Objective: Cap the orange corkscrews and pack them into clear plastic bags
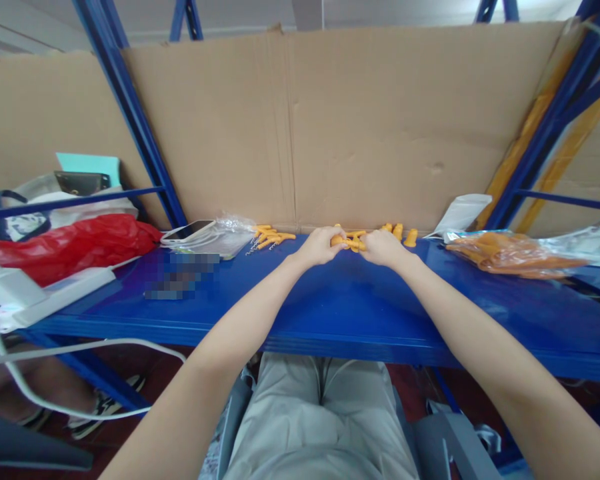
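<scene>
Both of my hands are at the back of the blue shelf top, by the cardboard. My left hand [321, 247] is closed, with a yellow-orange plastic piece [337, 239] between thumb and fingers. My right hand [384, 248] is also closed, its fingertips at the yellow-orange plastic parts [355, 241] lying between the hands; what it grips is hidden. To the left lies a bunch of corkscrews [275, 237] with yellow-orange handles and metal spirals. Just right of my right hand stand several yellow-orange plastic sleeves [411, 238].
A cardboard panel [380, 127] rises behind the shelf top [330, 307]. On the left are a phone [193, 231], a clear bag [235, 233], a red bag [80, 243] and a white power strip [70, 293]. A plastic bag of orange parts [515, 253] lies right.
</scene>
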### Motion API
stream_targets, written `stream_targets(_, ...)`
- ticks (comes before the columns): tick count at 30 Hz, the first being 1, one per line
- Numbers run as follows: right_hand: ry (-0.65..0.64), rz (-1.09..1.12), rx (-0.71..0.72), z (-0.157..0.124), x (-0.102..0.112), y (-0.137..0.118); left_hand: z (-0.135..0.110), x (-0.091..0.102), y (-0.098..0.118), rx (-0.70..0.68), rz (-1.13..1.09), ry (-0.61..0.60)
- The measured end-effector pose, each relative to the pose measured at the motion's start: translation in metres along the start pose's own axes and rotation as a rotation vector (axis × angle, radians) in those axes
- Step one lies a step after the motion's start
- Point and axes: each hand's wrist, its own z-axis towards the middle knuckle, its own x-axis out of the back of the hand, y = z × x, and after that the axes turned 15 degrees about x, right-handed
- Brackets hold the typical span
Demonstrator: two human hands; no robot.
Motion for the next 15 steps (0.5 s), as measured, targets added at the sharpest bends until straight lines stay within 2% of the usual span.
stream_targets(4,-0.054,-0.142,0.019,-0.001,-0.001,-0.003,0.001,-0.003,-0.009,0.097,-0.181,-0.102)
stream_targets(7,-0.088,-0.206,0.024,-0.001,-0.003,-0.005,0.003,-0.005,-0.017,0.219,-0.379,-0.218)
stream_targets(11,-0.072,-0.226,0.035,-0.001,-0.005,-0.005,0.004,0.001,-0.023,0.305,-0.514,-0.403)
stream_targets(15,-0.023,-0.252,0.055,0.001,-0.005,-0.005,0.004,0.007,-0.025,0.367,-0.591,-0.450)
